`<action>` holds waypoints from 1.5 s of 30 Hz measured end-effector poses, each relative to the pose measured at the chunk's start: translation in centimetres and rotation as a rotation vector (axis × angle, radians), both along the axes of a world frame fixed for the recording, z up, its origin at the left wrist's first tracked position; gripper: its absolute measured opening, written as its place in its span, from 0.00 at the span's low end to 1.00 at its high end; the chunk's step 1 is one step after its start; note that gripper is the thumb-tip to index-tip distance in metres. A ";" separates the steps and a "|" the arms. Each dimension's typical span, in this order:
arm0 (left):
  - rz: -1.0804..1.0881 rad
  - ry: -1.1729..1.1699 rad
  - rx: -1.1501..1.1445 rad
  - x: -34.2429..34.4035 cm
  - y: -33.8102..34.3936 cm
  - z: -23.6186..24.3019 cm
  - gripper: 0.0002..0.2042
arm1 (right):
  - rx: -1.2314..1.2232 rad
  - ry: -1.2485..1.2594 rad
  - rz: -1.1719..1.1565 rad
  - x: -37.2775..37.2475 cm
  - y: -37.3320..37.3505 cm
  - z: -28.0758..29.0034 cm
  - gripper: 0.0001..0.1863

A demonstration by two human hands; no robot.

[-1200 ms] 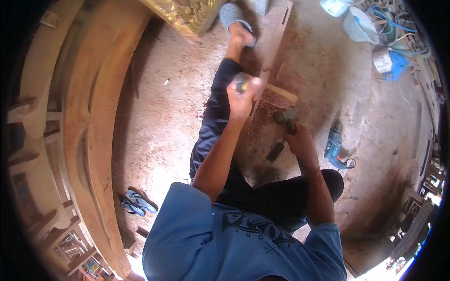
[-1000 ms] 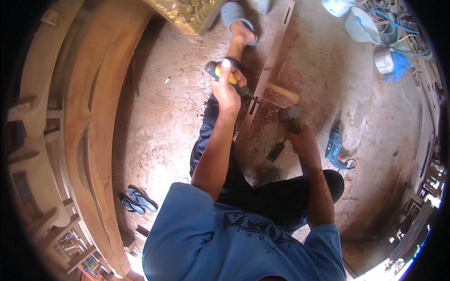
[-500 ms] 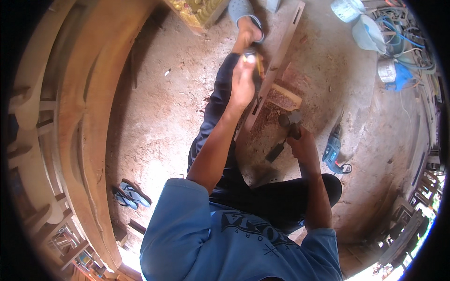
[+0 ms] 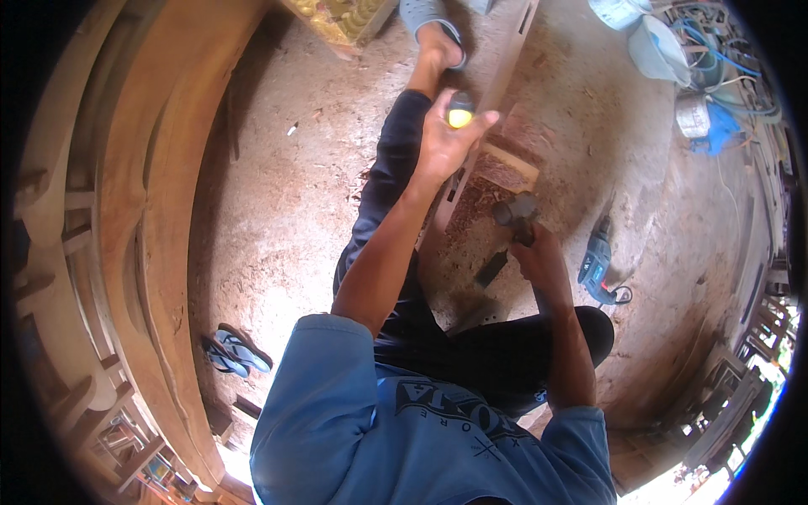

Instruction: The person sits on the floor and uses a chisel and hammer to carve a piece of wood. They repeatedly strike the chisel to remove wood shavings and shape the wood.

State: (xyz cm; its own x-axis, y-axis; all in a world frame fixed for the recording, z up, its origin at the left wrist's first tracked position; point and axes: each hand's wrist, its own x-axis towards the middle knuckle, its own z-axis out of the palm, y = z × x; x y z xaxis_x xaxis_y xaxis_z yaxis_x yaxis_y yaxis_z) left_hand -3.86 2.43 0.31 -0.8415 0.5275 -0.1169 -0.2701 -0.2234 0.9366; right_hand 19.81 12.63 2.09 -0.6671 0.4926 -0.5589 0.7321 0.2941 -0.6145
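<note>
Dusty floor (image 4: 278,185), slotted plank (image 4: 502,80) between both hands.
Holds yellow-and-black handle (image 4: 460,111) in left hand (image 4: 443,147), near plank, with thumb spread; grips hammer (image 4: 515,209) in right hand (image 4: 541,257); has block (image 4: 510,164) just beyond hammer, drill (image 4: 596,261) farther right.

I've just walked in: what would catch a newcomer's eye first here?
Probably the bright yellow-and-black handle in the person's left grip, near the slotted wooden beam. Next comes the dark-headed hammer in the right grip. The gold carved piece at the top edge and the blue-green drill lying at right also stand out.
</note>
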 end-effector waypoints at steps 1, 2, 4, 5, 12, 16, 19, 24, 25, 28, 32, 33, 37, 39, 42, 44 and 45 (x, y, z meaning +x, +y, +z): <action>-0.017 0.051 -0.035 0.3 0.3 -0.2 0.17 | 0.017 0.007 0.006 0.0 0.0 0.2 0.15; -0.003 0.101 -0.077 0.7 0.5 -0.4 0.14 | 0.028 -0.061 0.019 -0.1 -0.1 0.5 0.15; -0.089 0.187 -0.108 1.6 1.3 -0.9 0.14 | 0.006 0.002 -0.008 -0.7 -0.1 1.9 0.14; -0.116 0.229 -0.126 2.0 1.6 -1.2 0.14 | -0.034 -0.087 -0.026 -1.1 -0.1 2.9 0.14; -0.204 0.052 -0.248 0.2 3.7 -2.5 0.12 | -0.001 0.211 -0.299 -2.0 4.1 12.8 0.08; -0.219 0.099 -0.210 -0.8 4.8 -2.8 0.12 | 0.508 0.816 -0.092 -3.9 11.3 22.8 0.10; -0.213 0.068 -0.186 -0.4 4.9 -3.2 0.12 | 0.281 1.159 -0.243 -10.8 17.7 27.6 0.14; -0.192 0.093 -0.076 0.1 4.7 -4.5 0.10 | 0.942 0.594 0.086 -17.4 15.0 15.8 0.13; -0.194 0.075 0.043 0.1 4.6 -4.8 0.10 | 0.824 0.411 0.164 -16.9 12.5 11.1 0.13; -0.109 0.383 0.058 -0.4 5.1 -5.5 0.11 | 0.624 0.331 0.257 -14.0 8.7 2.8 0.14; -0.256 0.042 -0.230 -0.6 5.2 -5.3 0.10 | 0.281 0.205 -0.004 -12.4 11.7 9.9 0.16; -0.268 -0.033 -0.290 -0.5 5.0 -5.3 0.10 | 0.249 0.293 -0.013 -12.9 13.0 13.4 0.16; -0.256 0.000 -0.181 -0.3 4.8 -5.0 0.11 | 0.590 0.830 -0.017 -17.5 16.5 22.8 0.13; -0.262 -0.015 -0.293 -0.3 4.7 -5.4 0.11 | 0.779 0.888 -0.038 -19.3 14.9 20.5 0.13; -0.304 -0.008 -0.239 -0.5 5.0 -6.6 0.10 | 0.844 0.421 0.158 -19.0 9.0 10.6 0.13; -0.257 -0.041 0.048 -0.8 5.4 -7.3 0.09 | 0.875 0.321 0.256 -17.0 6.1 5.7 0.13; -0.203 -0.021 0.310 -0.8 5.6 -7.5 0.10 | 0.874 0.366 0.210 -15.7 5.6 4.7 0.13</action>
